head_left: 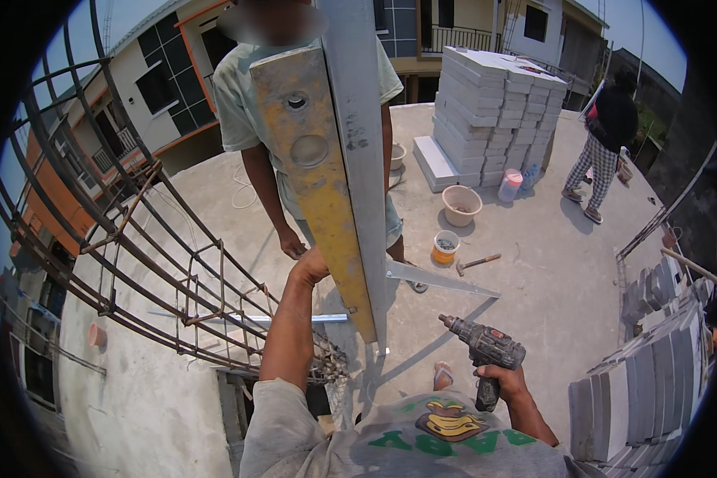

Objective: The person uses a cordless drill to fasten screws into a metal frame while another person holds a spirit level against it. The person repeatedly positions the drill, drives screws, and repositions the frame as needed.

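My left hand (317, 264) is at the left edge of a worn yellow spirit level (315, 191), gripping it from behind, with its fingers hidden. The level lies along an upright grey metal channel (360, 159), their long sides touching. My right hand (503, 381) is closed round the handle of a dark cordless drill (486, 346), its chuck pointing up and left, apart from the channel. A flat metal strip (442, 279) juts right from beside the channel. Behind the level stands a person (251, 135) in a light shirt, one hand (291, 244) hanging near my left hand.
A curved rebar cage (127, 231) rises at left, over an opening in the floor. A hammer (479, 260), a bucket of small parts (445, 247) and a basin (460, 205) lie ahead. White blocks (486, 111) are stacked behind; grey slabs (637, 390) stand right. Another person (609, 143) is at far right.
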### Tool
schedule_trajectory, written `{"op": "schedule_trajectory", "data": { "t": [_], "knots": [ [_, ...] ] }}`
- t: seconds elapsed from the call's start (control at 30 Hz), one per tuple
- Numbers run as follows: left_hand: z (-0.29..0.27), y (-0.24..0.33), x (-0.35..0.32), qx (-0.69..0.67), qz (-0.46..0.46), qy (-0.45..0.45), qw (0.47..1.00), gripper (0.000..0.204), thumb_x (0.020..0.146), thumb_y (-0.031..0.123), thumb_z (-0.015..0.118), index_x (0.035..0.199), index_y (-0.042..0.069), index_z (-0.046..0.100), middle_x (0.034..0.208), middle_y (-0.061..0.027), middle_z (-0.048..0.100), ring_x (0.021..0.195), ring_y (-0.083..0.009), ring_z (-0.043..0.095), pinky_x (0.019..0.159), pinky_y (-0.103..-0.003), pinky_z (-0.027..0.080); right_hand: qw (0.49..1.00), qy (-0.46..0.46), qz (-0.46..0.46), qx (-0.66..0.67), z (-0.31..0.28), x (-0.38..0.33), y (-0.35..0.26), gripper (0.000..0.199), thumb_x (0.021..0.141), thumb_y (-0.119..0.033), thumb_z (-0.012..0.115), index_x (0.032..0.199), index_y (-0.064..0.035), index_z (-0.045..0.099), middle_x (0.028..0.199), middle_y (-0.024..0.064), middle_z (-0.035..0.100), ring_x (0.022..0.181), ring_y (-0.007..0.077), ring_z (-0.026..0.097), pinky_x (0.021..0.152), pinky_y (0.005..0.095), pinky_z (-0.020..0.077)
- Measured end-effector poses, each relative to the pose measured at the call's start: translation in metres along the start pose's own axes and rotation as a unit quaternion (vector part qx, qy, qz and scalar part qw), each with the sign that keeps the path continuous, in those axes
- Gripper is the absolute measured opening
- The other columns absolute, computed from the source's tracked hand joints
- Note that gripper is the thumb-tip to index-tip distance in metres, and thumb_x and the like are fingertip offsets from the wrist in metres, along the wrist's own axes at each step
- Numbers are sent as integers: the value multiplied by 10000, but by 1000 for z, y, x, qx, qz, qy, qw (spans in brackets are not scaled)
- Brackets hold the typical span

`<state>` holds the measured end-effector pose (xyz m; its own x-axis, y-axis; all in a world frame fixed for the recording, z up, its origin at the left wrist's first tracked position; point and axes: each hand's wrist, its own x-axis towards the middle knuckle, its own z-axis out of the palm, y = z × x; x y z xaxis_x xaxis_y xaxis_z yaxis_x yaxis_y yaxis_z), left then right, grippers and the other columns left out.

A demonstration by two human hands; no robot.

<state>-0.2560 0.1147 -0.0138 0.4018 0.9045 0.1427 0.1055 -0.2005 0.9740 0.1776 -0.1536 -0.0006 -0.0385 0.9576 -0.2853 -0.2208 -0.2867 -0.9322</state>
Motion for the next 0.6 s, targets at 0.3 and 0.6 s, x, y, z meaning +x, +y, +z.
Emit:
{"op": "schedule_trajectory", "data": {
  "t": [0.3, 0.6],
  "knots": [
    [-3, 9, 3, -19, 25, -61, 998, 488, 859, 175, 768, 1310, 52, 631, 1253, -71, 660, 1113, -177, 633, 937, -343, 538, 982, -71, -90, 149, 43, 31, -40, 672, 698, -58, 732, 1335, -19, 520, 1136, 171, 647, 944, 284, 684, 813, 389, 596],
    [30, 44, -64, -224, 9, 144, 964, 451, 932, 298, 707, 1258, -4, 636, 1158, -36, 686, 1060, -136, 621, 933, -302, 465, 910, -277, -97, 293, 139, 142, -121, 614, 859, -177, 718, 1361, 45, 442, 1258, 245, 616, 1103, 333, 664, 989, 428, 555]
  ]
}}
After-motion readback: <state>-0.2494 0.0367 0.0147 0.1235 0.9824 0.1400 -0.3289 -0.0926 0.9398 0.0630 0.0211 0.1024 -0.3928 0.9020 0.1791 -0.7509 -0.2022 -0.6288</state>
